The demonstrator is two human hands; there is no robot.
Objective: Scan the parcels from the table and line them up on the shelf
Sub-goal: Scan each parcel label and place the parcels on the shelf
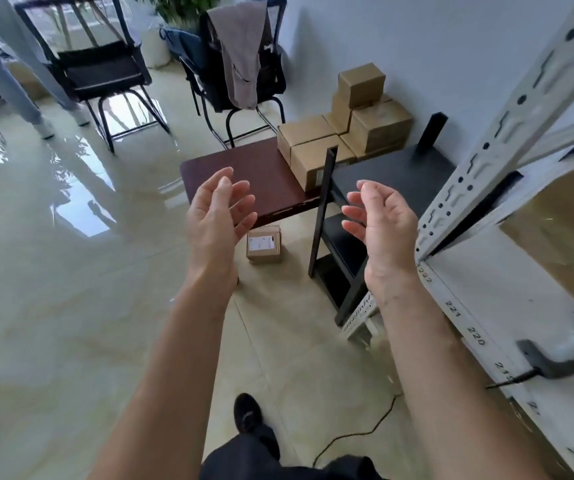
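Observation:
Several brown cardboard parcels point(344, 133) are stacked on the far right part of a dark red-brown table point(244, 178). One small parcel with a white label point(264, 244) lies on the floor under the table's front edge. My left hand point(218, 216) and my right hand point(379, 220) are held out in the air, palms facing each other, fingers relaxed, holding nothing. A large brown parcel point(562, 237) sits on the white metal shelf point(507, 306) at the right. A dark grey scanner point(552, 362) with a cable lies on that shelf.
A black step rack point(344, 237) stands between the table and the white shelf. Two black chairs point(105, 67) stand at the back, one draped with clothing point(244, 50). The scanner's black cable point(358, 434) runs over the glossy tiled floor by my foot point(247, 412).

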